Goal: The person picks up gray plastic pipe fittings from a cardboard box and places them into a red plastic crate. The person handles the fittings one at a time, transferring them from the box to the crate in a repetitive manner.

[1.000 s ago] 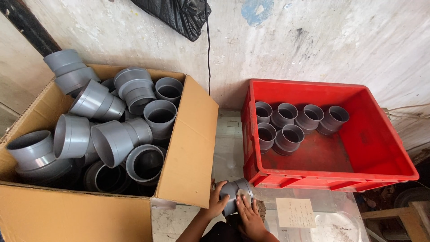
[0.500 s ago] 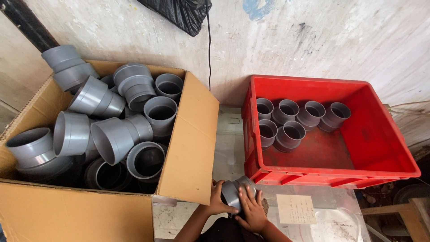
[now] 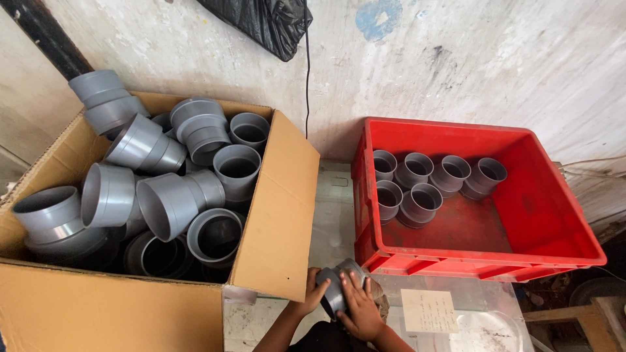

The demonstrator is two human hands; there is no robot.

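- Head view: the left hand (image 3: 312, 294) and the right hand (image 3: 357, 308) sit at the bottom middle of the frame, together holding one grey pipe fitting (image 3: 339, 287).
- The left hand's fingers curl round the fitting's left rim, wrapped narrowly on it.
- The right hand's fingers lie spread flat over the fitting's top and right side, pressing on it.
- The grey pipe fitting lies low in the gap between the cardboard box (image 3: 274, 215) and the red crate (image 3: 554, 221), just in front of the crate's near left corner and just beside the box's right flap. Whether it rests on the surface below or is lifted off it cannot be told.
- The cardboard box stands at left with its flaps open, and is piled with large grey fittings (image 3: 176, 202) lying at mixed angles, some mouth up, some on their sides. One stack (image 3: 107, 104) pokes above the far left rim.
- The red crate stands at right, well apart from the box. Six smaller grey fittings (image 3: 417, 202) stand mouth up in its far left part: four in a row along the back wall, two in front of them, touching one another. The rest of the crate floor is bare red.
- A clear plastic sheet (image 3: 469, 293) covers the surface under and in front of the crate, with a paper slip (image 3: 429, 310) beneath it, just right of the right hand.
- A black bag (image 3: 261, 23) hangs on the stained wall above, and a thin black cord (image 3: 306, 78) runs down from it.
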